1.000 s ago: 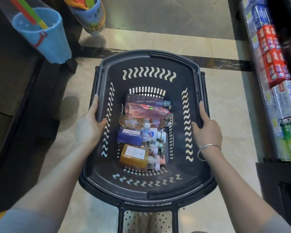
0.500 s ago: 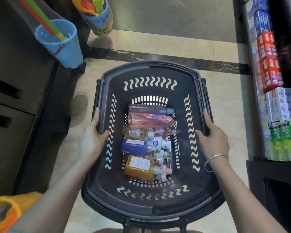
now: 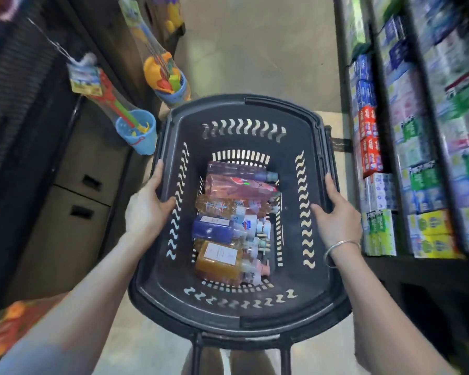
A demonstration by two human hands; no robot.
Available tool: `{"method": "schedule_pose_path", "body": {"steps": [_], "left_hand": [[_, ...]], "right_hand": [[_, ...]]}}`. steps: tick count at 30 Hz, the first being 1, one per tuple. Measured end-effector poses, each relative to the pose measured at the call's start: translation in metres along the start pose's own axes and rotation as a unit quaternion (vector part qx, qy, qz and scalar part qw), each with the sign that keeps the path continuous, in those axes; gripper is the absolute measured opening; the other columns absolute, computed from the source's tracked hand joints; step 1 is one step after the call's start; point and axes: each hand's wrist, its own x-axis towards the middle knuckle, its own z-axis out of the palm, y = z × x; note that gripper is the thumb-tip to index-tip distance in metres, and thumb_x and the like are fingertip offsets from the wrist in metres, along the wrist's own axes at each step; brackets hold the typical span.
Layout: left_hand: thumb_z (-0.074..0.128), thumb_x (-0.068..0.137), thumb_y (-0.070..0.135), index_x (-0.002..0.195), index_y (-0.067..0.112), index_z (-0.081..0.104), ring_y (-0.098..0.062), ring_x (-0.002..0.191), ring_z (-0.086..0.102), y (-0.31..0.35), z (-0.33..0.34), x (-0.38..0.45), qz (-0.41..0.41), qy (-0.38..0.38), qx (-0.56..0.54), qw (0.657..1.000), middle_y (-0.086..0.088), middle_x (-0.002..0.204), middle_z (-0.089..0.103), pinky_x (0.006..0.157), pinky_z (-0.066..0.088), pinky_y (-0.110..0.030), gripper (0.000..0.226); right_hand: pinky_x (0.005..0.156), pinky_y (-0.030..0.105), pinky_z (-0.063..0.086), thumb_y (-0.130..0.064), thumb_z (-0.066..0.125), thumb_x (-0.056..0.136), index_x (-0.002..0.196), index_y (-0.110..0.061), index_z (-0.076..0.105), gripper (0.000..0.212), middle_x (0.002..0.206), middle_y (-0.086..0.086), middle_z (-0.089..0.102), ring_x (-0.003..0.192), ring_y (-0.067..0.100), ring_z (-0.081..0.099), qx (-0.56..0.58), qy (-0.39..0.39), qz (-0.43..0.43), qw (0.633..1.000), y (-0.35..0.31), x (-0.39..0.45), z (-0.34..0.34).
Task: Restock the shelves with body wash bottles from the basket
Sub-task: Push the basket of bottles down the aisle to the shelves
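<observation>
A black plastic basket (image 3: 244,307) fills the middle of the head view, held level in front of me. Several body wash bottles lie on their sides in its bottom: an orange one (image 3: 218,263) nearest me, a blue one (image 3: 213,229) behind it, a pink one (image 3: 236,186) farther back. My left hand (image 3: 146,209) grips the basket's left rim, thumb inside. My right hand (image 3: 336,215), with a silver bangle at the wrist, grips the right rim.
Shelves of boxed toothpaste (image 3: 385,185) rise close on the right. On the left hang toy bucket sets (image 3: 137,131) over brown cartons (image 3: 73,212). A pale floor aisle (image 3: 260,55) runs ahead between them. A black stand (image 3: 238,355) shows under the basket's near edge.
The view has tilted up and moved forward along the aisle; shelves and hanging toys now appear on both sides. Both hands keep the same grip on the basket rims.
</observation>
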Motion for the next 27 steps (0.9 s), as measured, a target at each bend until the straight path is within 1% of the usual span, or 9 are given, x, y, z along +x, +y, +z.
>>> {"method": "schedule_pose_path", "body": {"steps": [5,7,9,11,13,16,20,23,27], "left_hand": [[0.071,0.079,0.025,0.146,0.049,0.018,-0.035,0.099,0.061,0.062,-0.073,-0.012,0.032,0.023,0.008,0.999,-0.011,0.107,0.068,0.071,0.046,-0.036,0.089],[0.071,0.079,0.024,0.146,0.049,0.019,-0.035,0.104,0.06,0.082,-0.095,-0.01,0.039,0.027,0.009,0.999,-0.011,0.116,0.065,0.075,0.045,-0.036,0.089],[0.071,0.078,0.024,0.147,0.047,0.019,-0.035,0.106,0.059,0.1,-0.111,-0.003,0.054,0.031,0.01,0.998,-0.013,0.12,0.063,0.074,0.044,-0.036,0.089],[0.07,0.079,0.024,0.148,0.045,0.019,-0.035,0.101,0.06,0.116,-0.124,0.008,0.061,0.033,0.018,0.997,-0.013,0.114,0.064,0.07,0.042,-0.033,0.088],[0.071,0.079,0.023,0.148,0.043,0.02,-0.032,0.096,0.061,0.13,-0.133,0.022,0.066,0.038,0.016,0.997,-0.011,0.108,0.066,0.069,0.043,-0.033,0.088],[0.072,0.079,0.023,0.149,0.04,0.021,-0.029,0.092,0.063,0.148,-0.141,0.052,0.072,0.04,0.016,0.996,-0.009,0.105,0.068,0.071,0.049,-0.035,0.088],[0.073,0.078,0.021,0.149,0.039,0.022,-0.025,0.077,0.062,0.174,-0.147,0.099,0.092,0.034,0.013,0.995,-0.008,0.089,0.068,0.063,0.046,-0.033,0.089],[0.072,0.079,0.02,0.148,0.04,0.022,-0.02,0.069,0.057,0.199,-0.153,0.138,0.097,0.024,0.018,0.995,-0.005,0.08,0.064,0.059,0.04,-0.031,0.088],[0.072,0.078,0.021,0.149,0.04,0.021,-0.02,0.067,0.057,0.231,-0.151,0.191,0.098,0.023,0.031,0.994,-0.004,0.076,0.063,0.059,0.044,-0.032,0.089]], "right_hand": [[0.058,0.036,0.048,-0.022,0.064,0.088,0.144,-0.047,0.029,0.07,0.071,0.005,0.058,0.06,0.024,0.054,0.014,0.02,-0.011,1.0,-0.044,-0.006,-0.085],[0.055,0.035,0.048,-0.021,0.066,0.087,0.144,-0.046,0.032,0.071,0.067,0.006,0.059,0.056,0.024,0.053,0.027,0.029,-0.015,0.999,-0.057,-0.001,-0.108],[0.057,0.035,0.05,-0.021,0.067,0.086,0.143,-0.046,0.033,0.071,0.071,0.009,0.064,0.057,0.025,0.055,0.037,0.035,-0.018,0.999,-0.069,0.007,-0.125],[0.055,0.034,0.048,-0.02,0.067,0.085,0.143,-0.044,0.035,0.071,0.072,0.011,0.066,0.056,0.024,0.055,0.042,0.036,-0.026,0.998,-0.083,0.019,-0.138],[0.049,0.03,0.042,-0.018,0.067,0.086,0.144,-0.041,0.035,0.07,0.065,0.009,0.063,0.05,0.02,0.049,0.043,0.038,-0.034,0.998,-0.099,0.034,-0.148],[0.048,0.028,0.039,-0.019,0.067,0.086,0.144,-0.041,0.035,0.07,0.073,0.009,0.066,0.054,0.021,0.052,0.031,0.04,-0.036,0.998,-0.121,0.062,-0.156],[0.044,0.027,0.03,-0.021,0.068,0.086,0.143,-0.041,0.035,0.07,0.054,0.001,0.046,0.049,0.017,0.043,0.024,0.046,-0.029,0.998,-0.146,0.102,-0.163],[0.045,0.028,0.03,-0.02,0.069,0.086,0.143,-0.041,0.034,0.07,0.056,-0.001,0.045,0.05,0.015,0.042,0.02,0.043,-0.023,0.999,-0.162,0.136,-0.166],[0.043,0.027,0.028,-0.02,0.069,0.086,0.143,-0.04,0.035,0.07,0.056,-0.007,0.042,0.048,0.011,0.039,0.027,0.049,-0.021,0.998,-0.183,0.193,-0.17]]}}
